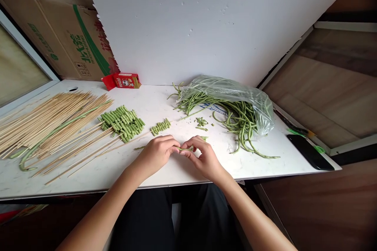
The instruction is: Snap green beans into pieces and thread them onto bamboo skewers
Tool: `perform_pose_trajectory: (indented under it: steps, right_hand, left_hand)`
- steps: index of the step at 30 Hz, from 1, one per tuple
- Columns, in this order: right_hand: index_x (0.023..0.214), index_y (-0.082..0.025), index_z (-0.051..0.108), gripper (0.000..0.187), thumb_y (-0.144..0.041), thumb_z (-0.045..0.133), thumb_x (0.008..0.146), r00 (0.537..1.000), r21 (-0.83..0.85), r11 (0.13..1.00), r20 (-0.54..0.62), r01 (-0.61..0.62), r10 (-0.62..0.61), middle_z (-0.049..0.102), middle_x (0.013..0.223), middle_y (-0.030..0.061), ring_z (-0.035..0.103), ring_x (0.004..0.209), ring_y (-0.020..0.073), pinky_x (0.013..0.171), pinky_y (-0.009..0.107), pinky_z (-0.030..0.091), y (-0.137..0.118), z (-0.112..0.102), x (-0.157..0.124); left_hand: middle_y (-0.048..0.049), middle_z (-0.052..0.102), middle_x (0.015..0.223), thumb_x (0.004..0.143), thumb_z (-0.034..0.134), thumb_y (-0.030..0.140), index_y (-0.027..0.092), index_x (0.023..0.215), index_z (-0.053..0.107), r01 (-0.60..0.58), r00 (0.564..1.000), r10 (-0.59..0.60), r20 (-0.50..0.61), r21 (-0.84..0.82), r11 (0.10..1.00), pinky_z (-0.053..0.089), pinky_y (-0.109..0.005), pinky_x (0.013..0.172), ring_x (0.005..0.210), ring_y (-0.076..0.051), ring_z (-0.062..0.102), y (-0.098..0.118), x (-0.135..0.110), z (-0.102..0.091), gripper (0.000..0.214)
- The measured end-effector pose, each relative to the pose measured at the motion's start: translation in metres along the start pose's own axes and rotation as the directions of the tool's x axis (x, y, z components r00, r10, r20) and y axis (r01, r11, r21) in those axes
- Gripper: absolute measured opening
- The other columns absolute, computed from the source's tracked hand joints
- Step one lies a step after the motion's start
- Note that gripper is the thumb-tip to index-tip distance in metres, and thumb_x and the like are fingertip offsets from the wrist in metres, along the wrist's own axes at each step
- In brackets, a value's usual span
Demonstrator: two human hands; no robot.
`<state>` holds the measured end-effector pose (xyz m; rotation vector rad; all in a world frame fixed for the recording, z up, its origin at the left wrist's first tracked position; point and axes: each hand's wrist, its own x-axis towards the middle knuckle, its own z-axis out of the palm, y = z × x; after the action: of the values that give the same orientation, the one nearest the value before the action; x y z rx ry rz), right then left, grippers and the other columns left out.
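Note:
My left hand (161,151) and my right hand (203,155) meet near the table's front edge, both closed on one thin green bean (184,149). One end of a bean sticks out left of my left hand. Just beyond lies a skewer of short bean pieces (160,126). Further left are several finished-looking skewers, their bean pieces (122,122) packed side by side. Small cut bean ends (201,122) lie beyond my right hand. Long whole beans (241,115) spill from a clear plastic bag (224,84) at the right.
Bare bamboo skewers (53,119) cover the left of the white table (159,100), with a long bean across them. A red box (126,80) stands at the back. A black phone (309,151) lies at the right edge. A cardboard box (61,39) leans behind.

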<state>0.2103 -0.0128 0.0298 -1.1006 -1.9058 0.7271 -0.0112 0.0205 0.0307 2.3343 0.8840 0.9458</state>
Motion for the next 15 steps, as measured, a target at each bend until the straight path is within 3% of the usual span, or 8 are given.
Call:
perform_pose_trajectory:
  steps: [6,9,11,13,15]
  right_hand:
    - [0.116,-0.026,0.076,0.038,-0.057,0.077,0.093,0.998,-0.054,0.998,0.059,0.028,-0.024,0.078,0.105,0.008,0.064,0.103,0.0273,0.084,0.039,0.052,0.012,-0.023,0.002]
    - [0.118,-0.024,0.076,0.037,-0.055,0.06,0.104,0.985,-0.213,0.974,-0.168,-0.072,0.036,0.078,0.11,0.0117,0.064,0.106,0.0301,0.084,0.042,0.052,0.036,-0.044,0.006]
    - [0.121,-0.021,0.075,0.038,-0.053,0.062,0.103,0.951,-0.348,0.922,-0.301,-0.172,0.064,0.078,0.106,0.0125,0.063,0.105,0.0326,0.086,0.045,0.051,0.054,-0.054,0.011]
    - [0.117,-0.021,0.077,0.034,-0.048,0.062,0.103,0.938,-0.466,0.854,-0.34,-0.232,0.07,0.077,0.094,0.0112,0.062,0.097,0.0324,0.093,0.049,0.049,0.07,-0.061,0.017]
    - [0.109,-0.021,0.08,0.028,-0.042,0.062,0.103,0.955,-0.567,0.786,-0.281,-0.247,0.097,0.074,0.093,0.0116,0.06,0.094,0.0326,0.093,0.05,0.047,0.079,-0.063,0.024]
  left_hand:
    - [-0.002,0.073,0.092,0.097,0.06,0.003,0.021,0.099,0.075,0.021,1.0,-0.021,0.008,0.023,1.0,0.052,-0.027,0.076,0.082,-0.016,0.069,-0.002,-0.001,0.001,0.023]
    - [-0.0024,0.075,0.094,0.099,0.062,0.007,0.021,0.1,0.076,0.046,0.999,-0.047,0.023,0.026,0.999,0.052,-0.028,0.077,0.085,-0.017,0.07,-0.005,-0.001,0.002,0.019]
    - [-0.0026,0.077,0.097,0.1,0.062,0.009,0.022,0.1,0.076,0.064,0.997,-0.065,0.031,0.015,0.998,0.052,-0.029,0.078,0.087,-0.018,0.072,-0.006,-0.001,0.002,0.019]
    - [-0.003,0.078,0.098,0.1,0.062,0.011,0.022,0.1,0.077,0.072,0.997,-0.072,0.029,0.002,0.997,0.053,-0.029,0.078,0.088,-0.018,0.072,-0.008,-0.001,0.002,0.019]
    - [-0.0034,0.078,0.098,0.101,0.062,0.013,0.022,0.1,0.077,0.071,0.997,-0.071,0.023,0.002,0.997,0.053,-0.03,0.078,0.088,-0.018,0.073,-0.01,-0.001,0.0,0.018]
